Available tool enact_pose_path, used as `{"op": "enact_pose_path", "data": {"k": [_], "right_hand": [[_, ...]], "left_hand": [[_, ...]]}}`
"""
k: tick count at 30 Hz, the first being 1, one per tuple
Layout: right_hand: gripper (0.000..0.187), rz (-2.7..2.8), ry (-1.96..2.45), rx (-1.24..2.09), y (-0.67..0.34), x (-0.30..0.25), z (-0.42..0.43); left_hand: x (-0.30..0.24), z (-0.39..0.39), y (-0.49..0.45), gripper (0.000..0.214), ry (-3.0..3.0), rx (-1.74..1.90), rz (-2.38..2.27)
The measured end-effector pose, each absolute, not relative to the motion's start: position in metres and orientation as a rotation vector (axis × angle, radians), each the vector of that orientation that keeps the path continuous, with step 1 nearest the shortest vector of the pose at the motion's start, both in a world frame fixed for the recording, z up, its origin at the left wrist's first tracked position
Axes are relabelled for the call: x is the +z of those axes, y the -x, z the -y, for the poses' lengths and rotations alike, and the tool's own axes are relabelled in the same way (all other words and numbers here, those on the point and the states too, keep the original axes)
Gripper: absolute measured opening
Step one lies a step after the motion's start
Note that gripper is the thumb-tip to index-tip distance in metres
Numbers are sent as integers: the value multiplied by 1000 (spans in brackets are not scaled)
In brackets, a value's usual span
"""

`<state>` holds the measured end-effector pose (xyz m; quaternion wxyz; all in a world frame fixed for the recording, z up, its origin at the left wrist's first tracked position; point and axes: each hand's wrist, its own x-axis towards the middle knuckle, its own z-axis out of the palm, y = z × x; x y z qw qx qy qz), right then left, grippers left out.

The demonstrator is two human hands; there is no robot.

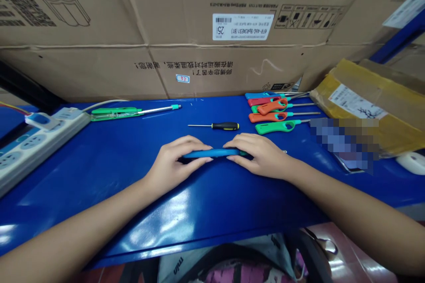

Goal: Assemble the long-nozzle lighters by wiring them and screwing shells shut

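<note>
Both my hands grip a blue lighter (215, 153), the long-necked kind, lying crosswise between them above the blue table. My left hand (175, 157) pinches its left end between thumb and fingers. At the other end my right hand (257, 155) closes around it the same way, hiding most of the neck; a bit of metal tip shows past the hand. Just beyond the hands a screwdriver (226, 126) with a black and yellow handle lies flat, its shaft pointing left. Several long-necked lighters (268, 117) in blue, red, green and orange lie in a pile to the right.
A white power strip (43, 141) runs along the left edge, beside an opened green lighter casing (116, 114) with its metal tube. Cardboard boxes (186, 17) wall off the back. On the right are a taped yellow package (375, 106), a partly blurred phone (348, 163) and a white mouse (411, 162).
</note>
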<state>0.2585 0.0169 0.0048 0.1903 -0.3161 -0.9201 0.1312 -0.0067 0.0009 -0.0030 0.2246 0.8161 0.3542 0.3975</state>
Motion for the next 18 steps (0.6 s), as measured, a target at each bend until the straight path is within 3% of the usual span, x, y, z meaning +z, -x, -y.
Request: {"op": "enact_pose_path", "data": {"k": [11,15,18], "right_hand": [[31,2697,801,103,-261,3,-18],[47,2657,848,121,-263,10,-18],[40,2443,977,164,-262,9,-21]], "left_hand": [[-3,5,1,30,-2285,1056,-954],[-6,2,2,30,-2255,982,-971],[-10,1,1,36,-2278,919,-960]]}}
